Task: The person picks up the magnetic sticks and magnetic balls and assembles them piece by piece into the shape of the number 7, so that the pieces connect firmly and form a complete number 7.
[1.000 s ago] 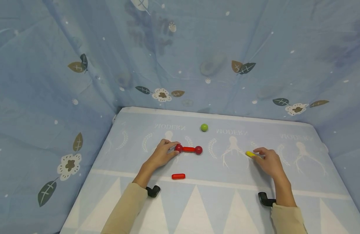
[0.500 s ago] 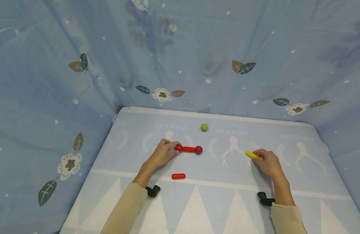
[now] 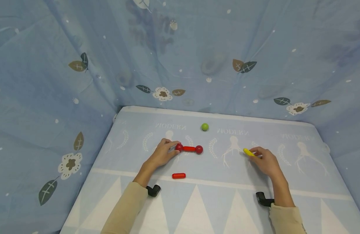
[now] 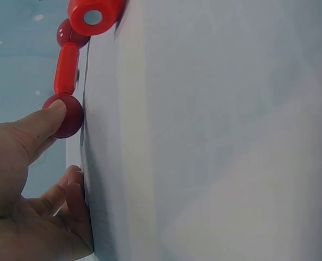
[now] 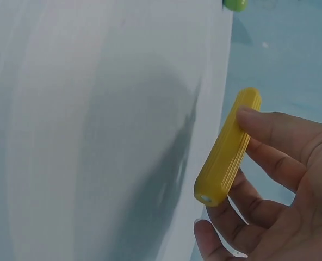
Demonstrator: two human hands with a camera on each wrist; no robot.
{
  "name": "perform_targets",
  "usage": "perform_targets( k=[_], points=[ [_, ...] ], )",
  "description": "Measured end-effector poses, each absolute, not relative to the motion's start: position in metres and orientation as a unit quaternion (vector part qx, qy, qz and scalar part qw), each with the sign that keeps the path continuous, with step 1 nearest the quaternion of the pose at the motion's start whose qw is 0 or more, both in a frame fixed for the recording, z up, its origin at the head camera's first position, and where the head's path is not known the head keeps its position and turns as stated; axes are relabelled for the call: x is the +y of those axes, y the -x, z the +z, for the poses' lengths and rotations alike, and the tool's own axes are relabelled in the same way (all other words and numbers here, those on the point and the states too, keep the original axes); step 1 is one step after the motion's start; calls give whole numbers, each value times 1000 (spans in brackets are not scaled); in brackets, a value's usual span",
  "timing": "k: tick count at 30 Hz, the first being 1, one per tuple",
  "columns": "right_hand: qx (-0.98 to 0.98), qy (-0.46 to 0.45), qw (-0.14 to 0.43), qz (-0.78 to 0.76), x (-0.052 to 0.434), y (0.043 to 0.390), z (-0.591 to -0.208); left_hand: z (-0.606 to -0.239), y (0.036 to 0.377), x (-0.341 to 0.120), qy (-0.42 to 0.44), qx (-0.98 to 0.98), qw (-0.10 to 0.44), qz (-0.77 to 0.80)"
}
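**Yellow rod lifted in right hand; red ball-and-rod piece steadied by left**

Yellow rod (image 3: 249, 152) is pinched between the thumb and fingers of the right hand (image 3: 266, 161), at the right of the cloth-covered worktop (image 3: 197, 201). The right wrist view shows the rod (image 5: 228, 148) held by its side, one end face left free and turned outward, a hold that would leave that end available to meet another part. The right grip is therefore closed on the rod. Whether the rod is clear of the cloth or just touching it cannot be told.

Red ball-and-rod piece (image 3: 189, 149), two red balls joined by a short red rod, lies flat near the middle of the worktop. The left hand (image 3: 162, 154) rests beside it, with the thumb tip pressed against the nearer red ball (image 4: 64, 115) and the other fingers loosely curled on the cloth. In my judgement this is a bracing contact to stop the piece rolling, not a lifting hold.

A loose red rod (image 3: 178, 175) lies nearer the person, apart from both hands. A green ball (image 3: 204, 126) sits at the far side, well apart from the rest.
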State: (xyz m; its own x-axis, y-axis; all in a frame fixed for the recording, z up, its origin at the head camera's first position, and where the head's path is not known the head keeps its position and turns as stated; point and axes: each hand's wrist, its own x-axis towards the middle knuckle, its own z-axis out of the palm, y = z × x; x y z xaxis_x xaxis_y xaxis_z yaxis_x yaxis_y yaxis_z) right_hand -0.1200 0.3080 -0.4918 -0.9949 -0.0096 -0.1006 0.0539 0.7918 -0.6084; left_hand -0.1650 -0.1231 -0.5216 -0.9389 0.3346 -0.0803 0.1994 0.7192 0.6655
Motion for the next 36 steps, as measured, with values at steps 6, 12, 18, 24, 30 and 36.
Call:
perform_targets(
  k=[6,12,18,24,30,36],
  points=[
    [934,-16,63,-352,292,119,-488,-521,166,-122,-144,923,98,343],
    [924,-11,63,-377,272,120,-490,-522,166,-122,-148,922,90,345],
    [907,-6,75,-414,249,121,-490,-523,166,-123,-147,922,93,346],
    [892,-5,80,-444,226,124,-493,-524,166,-123,-142,923,94,346],
    [871,-8,92,-483,204,124,-500,-523,166,-122,-142,922,93,348],
    [828,-8,109,-550,184,124,-505,-522,165,-123,-145,921,90,350]
  ],
)
